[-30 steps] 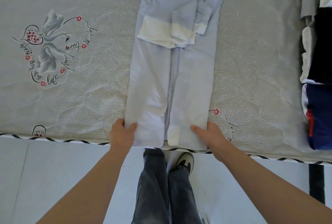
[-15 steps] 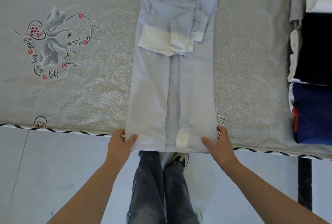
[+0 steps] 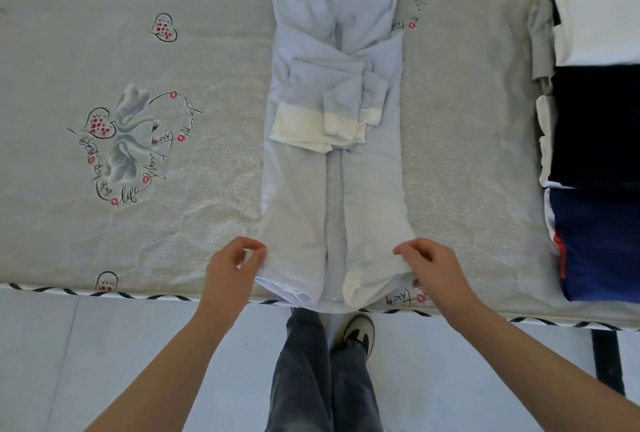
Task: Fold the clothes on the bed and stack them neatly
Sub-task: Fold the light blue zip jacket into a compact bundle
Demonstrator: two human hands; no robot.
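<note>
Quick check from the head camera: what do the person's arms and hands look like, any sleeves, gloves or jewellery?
Both forearms are bare right down to the frame's bottom edge, so no sleeves show. The left hand and right hand wear no gloves, and no watch, bracelet or ring can be seen on them.

Left arm: bare, reaching forward and up from the lower left edge of the view.
Left hand (image 3: 232, 267): fingers curled, thumb and fingertips pinching the near left corner of the shirt (image 3: 332, 189).
Right arm: bare, reaching in from the lower right edge, angled inward.
Right hand (image 3: 433, 267): fingers curled, pinching the near right corner of the shirt, knuckles up.
Spacing: hands level with each other, well apart.
Legs: in grey trousers, seen between the forearms, one shoe visible.
</note>
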